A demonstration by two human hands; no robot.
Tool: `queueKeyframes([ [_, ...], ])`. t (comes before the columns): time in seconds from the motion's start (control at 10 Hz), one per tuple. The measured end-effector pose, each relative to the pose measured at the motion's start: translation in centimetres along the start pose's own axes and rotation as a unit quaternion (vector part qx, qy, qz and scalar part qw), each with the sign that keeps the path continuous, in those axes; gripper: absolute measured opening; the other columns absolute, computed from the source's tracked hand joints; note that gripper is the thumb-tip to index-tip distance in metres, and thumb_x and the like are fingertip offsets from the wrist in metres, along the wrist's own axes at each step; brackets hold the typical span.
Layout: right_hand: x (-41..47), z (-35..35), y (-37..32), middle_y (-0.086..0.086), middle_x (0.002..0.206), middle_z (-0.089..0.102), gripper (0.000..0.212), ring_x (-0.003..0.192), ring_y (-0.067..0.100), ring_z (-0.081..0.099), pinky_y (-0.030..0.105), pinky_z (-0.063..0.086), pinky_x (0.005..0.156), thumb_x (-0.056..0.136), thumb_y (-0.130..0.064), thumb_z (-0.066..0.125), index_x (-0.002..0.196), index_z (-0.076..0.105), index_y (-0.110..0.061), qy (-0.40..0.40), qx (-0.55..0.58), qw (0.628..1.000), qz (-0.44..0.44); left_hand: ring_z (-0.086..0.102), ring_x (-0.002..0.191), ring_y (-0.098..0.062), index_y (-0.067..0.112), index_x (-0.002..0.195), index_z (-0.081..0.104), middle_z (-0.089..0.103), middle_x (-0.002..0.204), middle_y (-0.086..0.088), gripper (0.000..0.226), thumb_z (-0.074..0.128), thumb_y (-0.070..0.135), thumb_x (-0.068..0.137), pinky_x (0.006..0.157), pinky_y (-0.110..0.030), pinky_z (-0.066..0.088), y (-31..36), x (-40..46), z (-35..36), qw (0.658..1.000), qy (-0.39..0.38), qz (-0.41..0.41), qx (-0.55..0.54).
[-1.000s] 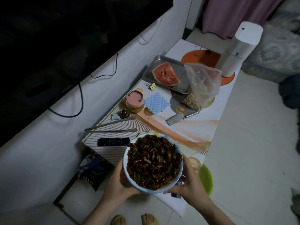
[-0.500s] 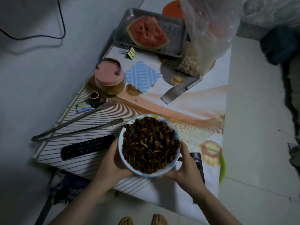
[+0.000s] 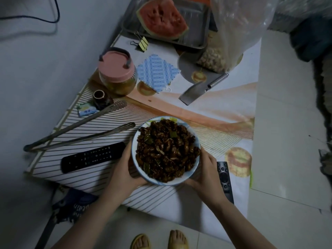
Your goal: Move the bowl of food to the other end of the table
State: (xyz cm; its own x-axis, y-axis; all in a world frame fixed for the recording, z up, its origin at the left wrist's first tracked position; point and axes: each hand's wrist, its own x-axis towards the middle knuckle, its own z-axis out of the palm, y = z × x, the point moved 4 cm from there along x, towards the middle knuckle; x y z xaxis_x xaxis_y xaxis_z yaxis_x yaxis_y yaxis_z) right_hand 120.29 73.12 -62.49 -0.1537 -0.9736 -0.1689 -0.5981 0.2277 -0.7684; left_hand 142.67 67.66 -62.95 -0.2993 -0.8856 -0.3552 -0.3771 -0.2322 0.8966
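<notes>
Fingers of the left hand (image 3: pixel 124 172) curl under the bowl's near-left side, thumb up along the rim at about nine o'clock; the right hand (image 3: pixel 204 172) cups the opposite side the same way, at about four o'clock, so both hands are clasped on the bowl of food (image 3: pixel 166 150), heaped with dark brown stir-fry; the bowl sits over the near end of the table (image 3: pixel 224 108), though whether its base touches the cloth I cannot tell; at nine o'clock from the bowl lies a black remote (image 3: pixel 93 157), with long metal tongs (image 3: pixel 77 130) just beyond it; a second remote (image 3: pixel 224 178) lies at four o'clock, partly behind the right wrist; at one o'clock rests a cleaver (image 3: pixel 201 89); at eleven o'clock stands a pink-lidded jar (image 3: pixel 116 71); farther off, at twelve o'clock, a watermelon wedge (image 3: pixel 161 17) lies in a metal tray (image 3: pixel 195 29), beside a clear plastic bag (image 3: pixel 233 33)
</notes>
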Motion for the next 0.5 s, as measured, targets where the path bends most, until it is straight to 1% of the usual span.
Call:
queueKeyframes([
  [0.1, -0.1, -0.5, -0.5, -0.001, 0.142, 0.047, 0.103, 0.127, 0.022, 0.039, 0.038, 0.038, 0.103, 0.066, -0.055, 0.080, 0.148, 0.026, -0.022, -0.020, -0.069, 0.997, 0.011, 0.041, 0.134, -0.014, 0.040, 0.148, 0.006, 0.039, 0.150, 0.008, 0.125, 0.090, 0.030, 0.056, 0.106, -0.042, 0.043, -0.1, -1.0, -0.4, 0.997, -0.003, -0.025, 0.070],
  [0.2, -1.1, -1.4, -1.1, 0.011, 0.151, 0.038, 0.107, 0.134, 0.032, 0.032, 0.043, 0.032, 0.110, 0.073, -0.043, 0.080, 0.151, 0.016, -0.008, -0.055, -0.142, 0.987, 0.059, 0.032, 0.139, -0.017, 0.027, 0.149, 0.000, 0.029, 0.156, 0.000, 0.114, 0.081, 0.007, 0.071, 0.105, -0.030, 0.032, 0.0, -2.4, -1.6, 0.988, 0.011, -0.060, 0.140],
  [0.3, -2.3, -3.1, -3.0, 0.009, 0.156, 0.029, 0.093, 0.139, 0.031, 0.026, 0.039, 0.027, 0.113, 0.086, -0.037, 0.069, 0.151, 0.009, -0.006, -0.096, -0.235, 0.965, 0.071, 0.031, 0.140, -0.022, 0.025, 0.149, 0.004, 0.028, 0.156, -0.003, 0.100, 0.074, 0.015, 0.078, 0.111, -0.037, 0.032, 2.8, -4.2, -3.1, 0.968, 0.020, -0.060, 0.243],
  [0.4, -2.2, -6.1, -6.7, 0.008, 0.160, 0.023, 0.080, 0.141, 0.031, 0.023, 0.039, 0.026, 0.116, 0.093, -0.034, 0.058, 0.151, 0.010, -0.007, -0.090, -0.298, 0.949, 0.056, 0.027, 0.142, -0.025, 0.030, 0.149, 0.007, 0.022, 0.159, -0.001, 0.085, 0.063, 0.033, 0.086, 0.114, -0.045, 0.030, 8.2, -5.2, -4.7, 0.927, 0.032, -0.039, 0.372],
  [0.5, -2.0, -10.0, -12.4, 0.009, 0.159, 0.024, 0.067, 0.141, 0.031, 0.023, 0.040, 0.029, 0.113, 0.096, -0.034, 0.051, 0.149, 0.017, -0.009, -0.074, -0.336, 0.939, 0.016, 0.014, 0.146, -0.023, 0.030, 0.149, 0.009, 0.010, 0.162, 0.001, 0.074, 0.052, 0.041, 0.090, 0.119, -0.044, 0.015, 15.0, -6.5, -5.8, 0.888, 0.054, -0.011, 0.456],
])
